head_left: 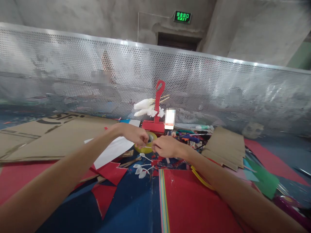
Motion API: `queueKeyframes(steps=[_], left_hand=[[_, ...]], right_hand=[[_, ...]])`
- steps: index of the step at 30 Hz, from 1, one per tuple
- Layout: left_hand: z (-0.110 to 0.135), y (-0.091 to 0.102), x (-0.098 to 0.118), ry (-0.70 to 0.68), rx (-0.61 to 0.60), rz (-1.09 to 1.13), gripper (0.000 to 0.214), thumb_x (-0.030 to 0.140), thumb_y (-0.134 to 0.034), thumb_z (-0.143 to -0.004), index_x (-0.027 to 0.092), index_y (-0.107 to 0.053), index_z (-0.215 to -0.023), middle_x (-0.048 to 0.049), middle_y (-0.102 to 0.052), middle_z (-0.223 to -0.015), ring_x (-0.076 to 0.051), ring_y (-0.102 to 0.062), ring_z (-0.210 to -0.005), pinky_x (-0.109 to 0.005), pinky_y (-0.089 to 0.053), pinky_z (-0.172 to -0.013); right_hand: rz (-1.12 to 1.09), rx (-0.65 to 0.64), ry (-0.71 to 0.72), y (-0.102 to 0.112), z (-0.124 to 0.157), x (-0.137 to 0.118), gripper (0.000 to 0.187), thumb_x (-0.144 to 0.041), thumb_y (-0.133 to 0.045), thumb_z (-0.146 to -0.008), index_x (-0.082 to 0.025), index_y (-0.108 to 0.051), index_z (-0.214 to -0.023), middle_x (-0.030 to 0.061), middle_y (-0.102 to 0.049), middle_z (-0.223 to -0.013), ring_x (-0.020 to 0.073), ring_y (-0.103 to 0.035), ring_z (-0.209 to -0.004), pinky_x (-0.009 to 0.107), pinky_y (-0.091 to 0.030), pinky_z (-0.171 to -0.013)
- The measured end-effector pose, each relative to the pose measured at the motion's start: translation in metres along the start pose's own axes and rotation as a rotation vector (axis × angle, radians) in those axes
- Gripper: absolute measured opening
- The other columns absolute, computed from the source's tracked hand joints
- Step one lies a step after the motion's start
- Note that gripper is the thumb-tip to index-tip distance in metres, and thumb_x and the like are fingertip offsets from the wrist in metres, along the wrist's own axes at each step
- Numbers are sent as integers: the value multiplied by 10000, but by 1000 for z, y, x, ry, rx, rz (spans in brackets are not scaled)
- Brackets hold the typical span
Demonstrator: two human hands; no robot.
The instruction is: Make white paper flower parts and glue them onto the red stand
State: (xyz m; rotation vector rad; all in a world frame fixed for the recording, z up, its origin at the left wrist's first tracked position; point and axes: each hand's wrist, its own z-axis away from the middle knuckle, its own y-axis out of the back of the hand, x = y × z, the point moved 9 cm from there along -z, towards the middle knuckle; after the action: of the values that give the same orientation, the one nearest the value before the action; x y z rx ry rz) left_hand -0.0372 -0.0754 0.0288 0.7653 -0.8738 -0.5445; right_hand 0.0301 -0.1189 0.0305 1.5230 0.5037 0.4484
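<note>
My left hand (pixel 136 134) and my right hand (pixel 166 146) meet over the middle of the table, fingers pinched together on a thin white stick (pixel 147 147) between them. Just behind the fingertips lies a yellow tape roll (pixel 149 144). Below the hands, several small white paper petals on stems (pixel 142 170) lie on the blue surface. Behind the hands stands a red holder (pixel 156 113) with white paper flowers (pixel 145 107) on wooden sticks stuck through it.
Brown cardboard sheets (pixel 48 139) cover the left; more cardboard (pixel 225 147) lies right. Red paper (pixel 194 200), white paper (pixel 111 150), green paper (pixel 263 181) and pens (pixel 191 137) are scattered about. A perforated metal screen (pixel 194 84) closes off the far edge.
</note>
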Motion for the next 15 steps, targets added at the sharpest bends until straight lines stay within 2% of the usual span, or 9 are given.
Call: queueKeyframes(steps=[3,6,11,13,15], left_hand=[[2,-4,7,2,-24,33,88,262,-605,-749,174,-605,-744,-60,-694,-744,-199,-658,-724,-270,-470,-631],[2,-10,10,10,-58,36,64,227,-606,-716,174,-632,-742,-59,-705,-744,-196,-653,-706,-269,-472,-620],[4,-19,4,38,-153,26,150,258,-636,-715,174,-699,-823,-60,-722,-782,-187,-653,-684,-259,-471,-604],[6,-9,-3,57,-97,-7,184,295,-630,-749,171,-706,-862,-63,-724,-802,-190,-660,-711,-259,-475,-628],[9,7,-11,64,15,-67,212,333,-597,-798,166,-701,-877,-64,-719,-805,-186,-657,-726,-257,-470,-649]], right_hand=[[-72,-63,67,-3,1,-7,266,-141,-471,-845,-205,-730,-848,46,-757,-883,220,-683,-841,285,-401,-680],[-132,-127,115,-6,2,-12,275,-142,-468,-851,-197,-738,-851,37,-753,-853,202,-671,-821,276,-396,-669],[-124,-143,267,-13,2,-25,281,-176,-455,-894,-196,-734,-872,30,-739,-859,161,-625,-749,255,-370,-645],[-103,-132,315,-17,2,-27,293,-233,-439,-935,-187,-723,-881,43,-737,-882,159,-607,-728,258,-351,-621],[-84,-126,318,-23,1,-25,318,-276,-418,-966,-181,-713,-894,46,-733,-879,155,-597,-713,259,-335,-608]])
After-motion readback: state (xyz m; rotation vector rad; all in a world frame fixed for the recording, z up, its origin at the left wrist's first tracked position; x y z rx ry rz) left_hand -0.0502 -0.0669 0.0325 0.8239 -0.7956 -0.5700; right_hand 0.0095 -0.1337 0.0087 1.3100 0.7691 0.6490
